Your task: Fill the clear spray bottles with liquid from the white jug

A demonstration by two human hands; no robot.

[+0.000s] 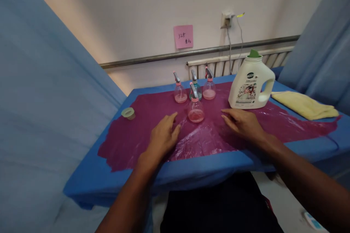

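Spray bottle [196, 115], the front one of four, stands upright on the purple sheet [131, 153] between your two hands in the head view, touching neither. It holds a little pink liquid at the bottom. Your left hand [164, 133] is empty, thumb and fingers parted, just left of that bottle and low over the sheet. Your right hand [242, 122] is empty too, its fingers loosely bent with a gap at the thumb, to the bottle's right and in front of the jug [246, 85]; whether either hand rests on the sheet, you cannot tell.

Behind the front bottle you have a left bottle [180, 95] and a right bottle [209, 91], both with pink liquid, and a teal bottle [199, 93] between them, partly hidden. The white jug stands upright, a green piece [254, 54] at its mouth. Right of it lies a folded yellow cloth [304, 105]; a small cup [128, 113] sits near the sheet's left edge.
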